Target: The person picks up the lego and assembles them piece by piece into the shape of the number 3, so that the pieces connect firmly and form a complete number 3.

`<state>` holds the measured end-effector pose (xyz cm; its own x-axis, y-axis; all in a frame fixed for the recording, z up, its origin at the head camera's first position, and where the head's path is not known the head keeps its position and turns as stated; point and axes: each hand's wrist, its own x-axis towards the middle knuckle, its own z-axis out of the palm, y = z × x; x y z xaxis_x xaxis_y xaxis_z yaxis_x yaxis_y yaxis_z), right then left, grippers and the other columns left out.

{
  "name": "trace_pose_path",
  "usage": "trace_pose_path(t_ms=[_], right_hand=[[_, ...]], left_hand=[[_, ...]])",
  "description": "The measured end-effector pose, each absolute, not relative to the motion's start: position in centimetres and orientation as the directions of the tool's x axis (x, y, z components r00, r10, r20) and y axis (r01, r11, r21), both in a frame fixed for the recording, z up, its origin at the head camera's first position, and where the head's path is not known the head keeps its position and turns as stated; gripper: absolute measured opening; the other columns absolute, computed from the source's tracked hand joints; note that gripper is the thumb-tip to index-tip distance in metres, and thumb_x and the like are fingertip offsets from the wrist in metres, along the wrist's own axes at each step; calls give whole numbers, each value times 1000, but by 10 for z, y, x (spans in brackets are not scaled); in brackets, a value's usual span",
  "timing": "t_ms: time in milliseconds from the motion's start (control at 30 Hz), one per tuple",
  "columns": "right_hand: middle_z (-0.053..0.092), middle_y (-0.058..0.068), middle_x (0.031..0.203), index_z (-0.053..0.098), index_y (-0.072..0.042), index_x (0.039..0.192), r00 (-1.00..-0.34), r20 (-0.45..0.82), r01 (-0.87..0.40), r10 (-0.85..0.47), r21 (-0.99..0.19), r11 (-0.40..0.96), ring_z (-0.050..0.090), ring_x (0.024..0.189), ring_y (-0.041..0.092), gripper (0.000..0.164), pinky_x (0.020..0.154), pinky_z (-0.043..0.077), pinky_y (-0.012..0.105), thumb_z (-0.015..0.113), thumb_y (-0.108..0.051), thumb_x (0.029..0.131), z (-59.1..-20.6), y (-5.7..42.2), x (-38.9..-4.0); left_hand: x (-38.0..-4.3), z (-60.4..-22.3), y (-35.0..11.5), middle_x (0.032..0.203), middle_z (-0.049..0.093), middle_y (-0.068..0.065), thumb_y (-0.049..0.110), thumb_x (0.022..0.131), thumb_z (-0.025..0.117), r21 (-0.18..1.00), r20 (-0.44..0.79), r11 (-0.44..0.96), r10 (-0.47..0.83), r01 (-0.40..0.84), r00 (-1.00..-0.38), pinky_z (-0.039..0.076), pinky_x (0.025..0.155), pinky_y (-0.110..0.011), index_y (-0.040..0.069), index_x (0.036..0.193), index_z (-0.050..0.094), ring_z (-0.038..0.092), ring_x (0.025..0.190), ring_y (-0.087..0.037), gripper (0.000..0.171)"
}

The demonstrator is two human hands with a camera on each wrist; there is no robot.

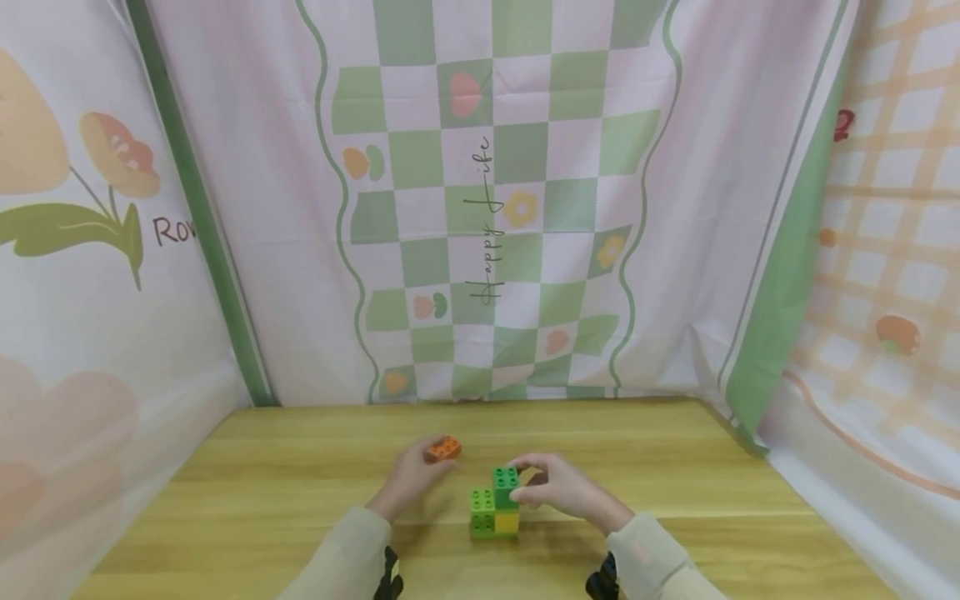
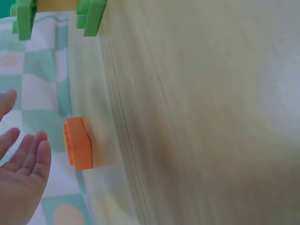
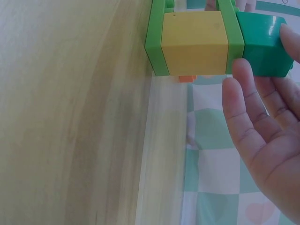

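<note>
My right hand (image 1: pixel 561 487) pinches a dark green toy building brick (image 3: pixel 263 44) between thumb and fingers. That brick sits at the top right of a small stack. Under it come a light green plate (image 1: pixel 482 500), a yellow brick (image 3: pixel 194 42) and another light green plate (image 3: pixel 156 44) at the bottom. The left halves of the two plates have a gap between them. Farther back on the left, an orange brick (image 1: pixel 444 450) lies on the table, studs up. My left hand (image 1: pixel 414 477) is beside it, fingers loosely extended; the left wrist view shows the orange brick (image 2: pixel 79 144) apart from the fingertips.
The wooden table (image 1: pixel 300 467) extends around the bricks. A checked curtain (image 1: pixel 495 208) hangs behind its far edge, and printed cloths (image 1: pixel 67 333) stand at both sides.
</note>
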<state>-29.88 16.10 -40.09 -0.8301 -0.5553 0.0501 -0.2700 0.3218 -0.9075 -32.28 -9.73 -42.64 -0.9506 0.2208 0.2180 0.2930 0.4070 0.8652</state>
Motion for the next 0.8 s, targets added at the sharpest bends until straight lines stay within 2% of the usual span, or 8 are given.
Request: trace_pose_path(t_ms=[167,267,433,600,800], right_hand=[[58,13,110,52,4,122,-829,57,-276,-556,-907,318,61,81,24,48,70,52,40,68,-20,84,-403,161,-299],[57,13,110,52,5,122,-827,63,-281,-559,-907,314,61,81,24,49,69,53,39,69,-20,83,-404,160,-299],[58,13,108,51,6,122,-827,58,-272,-559,-912,307,61,80,27,49,69,53,41,69,-19,84,-402,160,-298],[57,14,112,50,7,124,-829,48,-249,-558,-924,289,61,80,33,48,69,52,46,67,-16,85,-399,160,-297],[56,13,113,49,8,124,-831,45,-241,-554,-927,286,61,80,30,47,69,51,48,66,-13,85,-400,161,-297]], left_hand=[[-325,-429,-100,124,46,-30,10,86,64,904,178,363,162,226,-971,53,70,-36,-7,132,41,59,84,-26,54],[-328,-432,-101,127,43,-32,8,86,64,911,178,353,136,216,-975,53,70,-35,-9,131,40,59,87,-28,54],[-332,-438,-101,130,40,-32,5,87,62,932,158,314,90,179,-983,52,77,-35,-10,132,39,55,101,-35,53],[-335,-442,-101,133,40,-28,6,88,59,945,126,299,54,136,-991,43,91,-44,-9,133,37,45,113,-41,52],[-336,-446,-103,130,43,-28,3,86,61,935,121,335,14,119,-993,40,94,-47,-10,131,39,46,113,-40,52]])
